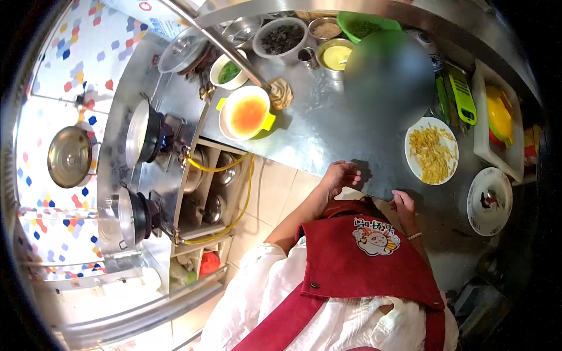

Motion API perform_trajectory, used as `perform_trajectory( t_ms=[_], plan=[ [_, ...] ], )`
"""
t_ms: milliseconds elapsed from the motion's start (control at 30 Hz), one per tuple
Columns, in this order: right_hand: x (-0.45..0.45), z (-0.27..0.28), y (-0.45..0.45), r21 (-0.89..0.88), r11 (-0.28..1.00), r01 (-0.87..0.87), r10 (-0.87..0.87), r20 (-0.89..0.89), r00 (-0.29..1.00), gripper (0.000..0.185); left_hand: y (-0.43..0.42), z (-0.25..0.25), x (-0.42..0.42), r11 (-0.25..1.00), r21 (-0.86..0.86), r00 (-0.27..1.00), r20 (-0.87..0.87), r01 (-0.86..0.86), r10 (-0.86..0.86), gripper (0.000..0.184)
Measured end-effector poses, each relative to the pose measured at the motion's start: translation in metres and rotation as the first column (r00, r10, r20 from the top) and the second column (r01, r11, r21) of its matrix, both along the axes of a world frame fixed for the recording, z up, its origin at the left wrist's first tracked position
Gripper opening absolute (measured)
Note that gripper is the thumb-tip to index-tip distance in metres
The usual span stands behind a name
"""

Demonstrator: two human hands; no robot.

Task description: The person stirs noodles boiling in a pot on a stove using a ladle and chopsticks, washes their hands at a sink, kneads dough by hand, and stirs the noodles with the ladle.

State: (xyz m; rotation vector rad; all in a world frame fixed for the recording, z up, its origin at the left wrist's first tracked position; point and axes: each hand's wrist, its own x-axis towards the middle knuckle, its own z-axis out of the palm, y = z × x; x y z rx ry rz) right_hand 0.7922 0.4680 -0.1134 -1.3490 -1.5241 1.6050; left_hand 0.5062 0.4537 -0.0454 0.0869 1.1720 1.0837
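My left hand (341, 177) is over the front edge of the steel counter (316, 140), its fingers loosely bent and apart, with nothing in them. To its right, my right hand (403, 202) rests by the same edge, fingers slightly spread and holding nothing that I can see. Beyond my right hand lies a white plate (414, 167) of yellow shredded food (433, 153). Farther right is another white plate (475, 219) with a small dark heap on it. Left of my hands, a white pot with yellow-green handles (227, 124) holds orange-red liquid.
Two pans (137, 133) (126, 216) sit on gas burners at left, a blue flame under the upper one. Bowls of dark food (281, 40), yellow liquid (336, 57) and greens (228, 72) line the back. A green grater (462, 96) lies right. A blurred patch covers part of the counter.
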Motion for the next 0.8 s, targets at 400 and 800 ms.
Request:
perform_trajectory(
  t_ms=[400, 800],
  plan=[
    [-0.129, 0.053, 0.046, 0.149, 0.951, -0.271, 0.232, 0.236, 0.944, 0.021, -0.067, -0.052, -0.133, 0.964, -0.002, 0.960, 0.081, -0.267, 0.267, 0.022],
    [-0.498, 0.040, 0.188, 0.568, 0.658, -0.494, 0.299, 0.405, 0.864, 0.042, -0.168, -0.028, -0.216, 0.852, -0.162, 0.868, -0.085, -0.497, 0.490, 0.021]
  ],
)
